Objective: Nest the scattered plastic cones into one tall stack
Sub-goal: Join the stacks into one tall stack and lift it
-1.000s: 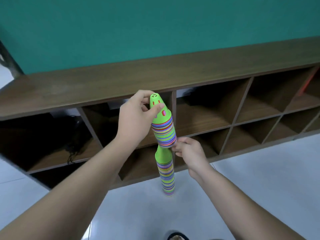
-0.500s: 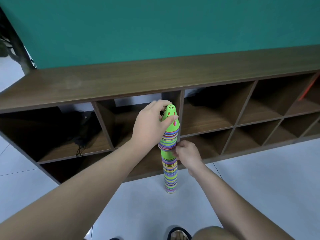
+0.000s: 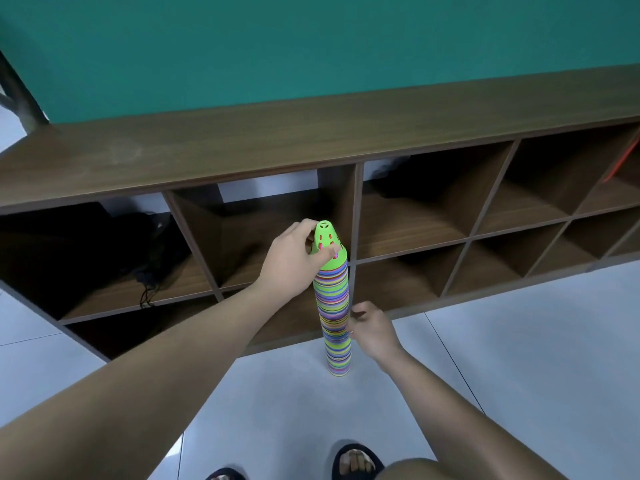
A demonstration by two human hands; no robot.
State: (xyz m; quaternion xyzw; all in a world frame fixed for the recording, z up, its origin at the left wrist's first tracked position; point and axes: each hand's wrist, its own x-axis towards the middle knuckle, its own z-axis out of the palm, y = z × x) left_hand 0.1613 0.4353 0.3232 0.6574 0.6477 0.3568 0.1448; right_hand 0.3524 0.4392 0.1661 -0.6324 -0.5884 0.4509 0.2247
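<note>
Both hands reach out before the long wooden cubby shelf (image 3: 242, 143), over pale floor tiles (image 3: 519, 341) where the tall striped stack (image 3: 334, 317) stands upright. The left hand (image 3: 294, 254) curls round the green perforated cone (image 3: 327, 245) capping it. The right hand (image 3: 372, 329) sits lower, just beside the stack's right flank, fingers loosely curled and holding nothing; its fingertips perhaps brush the stripes.

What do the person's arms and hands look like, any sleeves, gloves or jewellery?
The left arm and right arm are bare, no sleeves in view. The left hand and right hand wear no gloves; no watch, bracelet or ring shows.
</note>
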